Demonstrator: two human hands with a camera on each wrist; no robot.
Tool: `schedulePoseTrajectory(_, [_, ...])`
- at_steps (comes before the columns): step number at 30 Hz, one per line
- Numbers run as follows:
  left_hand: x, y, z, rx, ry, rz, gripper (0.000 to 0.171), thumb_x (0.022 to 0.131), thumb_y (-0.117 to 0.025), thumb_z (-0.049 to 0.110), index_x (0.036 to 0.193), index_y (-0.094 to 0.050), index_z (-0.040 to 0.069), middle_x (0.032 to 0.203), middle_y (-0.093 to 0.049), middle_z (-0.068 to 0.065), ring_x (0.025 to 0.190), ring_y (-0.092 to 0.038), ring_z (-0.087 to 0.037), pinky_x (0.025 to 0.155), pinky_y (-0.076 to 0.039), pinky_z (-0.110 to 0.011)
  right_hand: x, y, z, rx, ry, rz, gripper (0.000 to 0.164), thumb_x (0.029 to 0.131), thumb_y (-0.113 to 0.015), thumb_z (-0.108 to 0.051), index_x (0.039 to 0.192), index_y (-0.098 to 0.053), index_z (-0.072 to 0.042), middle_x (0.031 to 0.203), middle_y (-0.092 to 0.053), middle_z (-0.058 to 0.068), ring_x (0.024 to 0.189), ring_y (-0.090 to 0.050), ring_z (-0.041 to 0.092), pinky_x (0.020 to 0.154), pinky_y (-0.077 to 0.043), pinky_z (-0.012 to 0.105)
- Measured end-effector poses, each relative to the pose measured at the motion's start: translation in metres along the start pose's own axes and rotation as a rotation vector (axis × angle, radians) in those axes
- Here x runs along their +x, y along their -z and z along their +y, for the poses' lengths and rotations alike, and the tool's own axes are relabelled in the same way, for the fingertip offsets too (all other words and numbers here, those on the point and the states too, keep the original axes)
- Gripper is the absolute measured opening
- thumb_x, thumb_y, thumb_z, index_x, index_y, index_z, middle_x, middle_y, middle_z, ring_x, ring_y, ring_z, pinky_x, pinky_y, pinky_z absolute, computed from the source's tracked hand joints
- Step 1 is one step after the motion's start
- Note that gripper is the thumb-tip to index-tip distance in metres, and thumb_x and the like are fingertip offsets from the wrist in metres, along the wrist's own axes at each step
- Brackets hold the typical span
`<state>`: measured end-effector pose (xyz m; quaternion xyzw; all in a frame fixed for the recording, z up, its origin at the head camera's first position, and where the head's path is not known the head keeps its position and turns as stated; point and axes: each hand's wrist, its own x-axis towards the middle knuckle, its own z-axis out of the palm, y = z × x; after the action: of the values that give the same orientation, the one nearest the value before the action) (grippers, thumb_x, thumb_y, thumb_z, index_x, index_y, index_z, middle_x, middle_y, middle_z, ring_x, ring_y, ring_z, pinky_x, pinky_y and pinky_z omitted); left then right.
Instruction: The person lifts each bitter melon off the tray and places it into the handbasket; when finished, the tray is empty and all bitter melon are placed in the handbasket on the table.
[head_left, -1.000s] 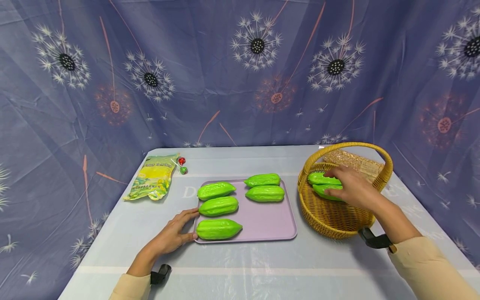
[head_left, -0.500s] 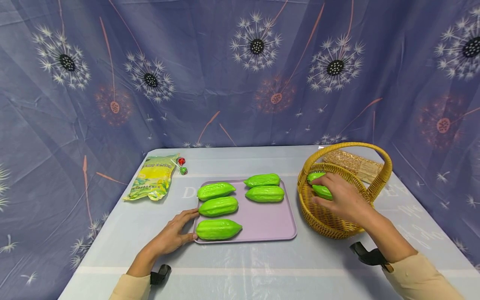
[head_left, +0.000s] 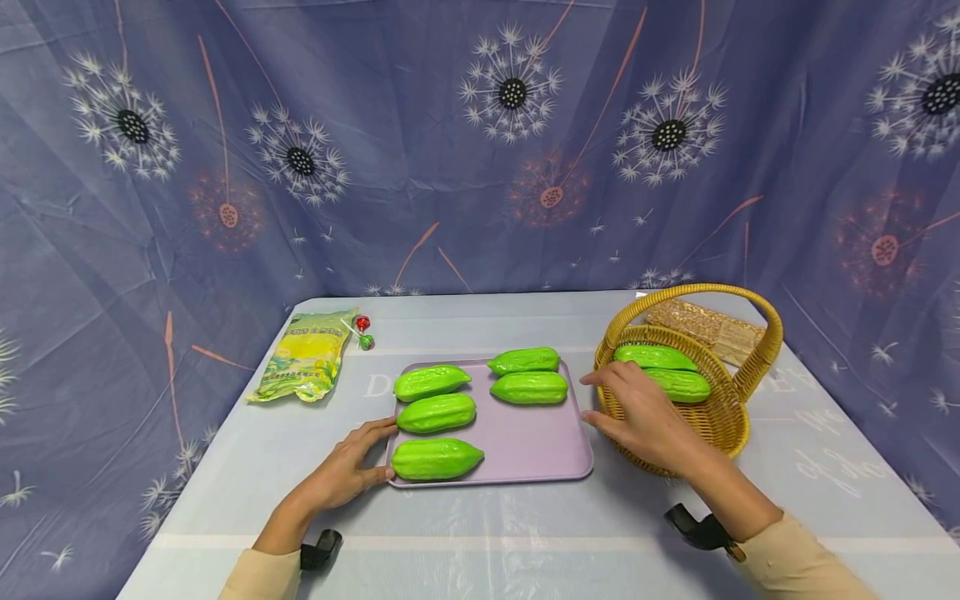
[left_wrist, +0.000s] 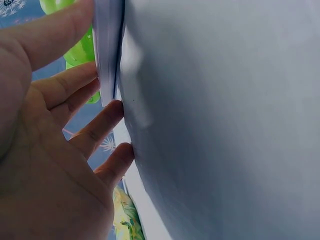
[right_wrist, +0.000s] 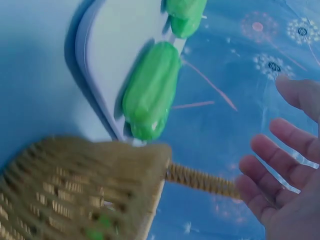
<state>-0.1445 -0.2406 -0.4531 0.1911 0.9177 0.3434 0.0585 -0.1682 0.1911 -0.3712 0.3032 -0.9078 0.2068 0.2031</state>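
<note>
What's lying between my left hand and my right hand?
Between the left hand and the right hand lies the lilac tray, bearing five green fruits: three on its left side, two toward its right. The head view shows this.

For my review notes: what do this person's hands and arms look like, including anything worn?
The left hand and right hand are bare, with no glove or ring visible. The left sleeve and right sleeve are plain pale beige. A small black device sits at each wrist, left device and right device; no cable shows.
</note>
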Motion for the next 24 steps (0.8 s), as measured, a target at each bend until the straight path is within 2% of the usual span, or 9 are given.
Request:
schedulePoseTrajectory(7, [0.000,0.000,0.000,0.001,-0.006,0.003,0.063,0.083,-0.070,0.024,0.138,-0.045,0.007,0.150,-0.036,-0.010,0.139,-0.030,-0.037,0.107,-0.025,-0.064,0.006,-0.022,-0.011,0.014,-0.009,-0.040,0.042,0.076,-0.078,-0.029,0.111,-0.063,-0.011,0.107,-0.061,0.002,0.101,-0.051,0.018,0.087,-0.045,0.040])
schedulePoseTrajectory(19, [0.000,0.000,-0.002,0.002,-0.005,0.007,0.063,0.083,-0.071,0.023,0.138,-0.046,0.007,0.150,-0.037,-0.009,0.139,-0.031,-0.037,0.107,-0.026,-0.063,0.020,-0.054,-0.021,0.020,-0.064,-0.081,0.051,0.076,-0.078,-0.030,0.119,-0.059,-0.012,0.116,-0.059,0.006,0.104,-0.051,0.022,0.086,-0.045,0.040])
schedulePoseTrajectory(24, [0.000,0.000,-0.002,0.008,-0.008,0.006,0.063,0.083,-0.070,0.024,0.138,-0.046,0.008,0.150,-0.036,-0.010,0.139,-0.031,-0.037,0.107,-0.026,-0.063,0.025,-0.067,-0.020,0.033,-0.095,-0.072,0.051,0.077,-0.077,-0.030,0.121,-0.058,-0.012,0.118,-0.058,0.005,0.105,-0.050,0.024,0.086,-0.046,0.040])
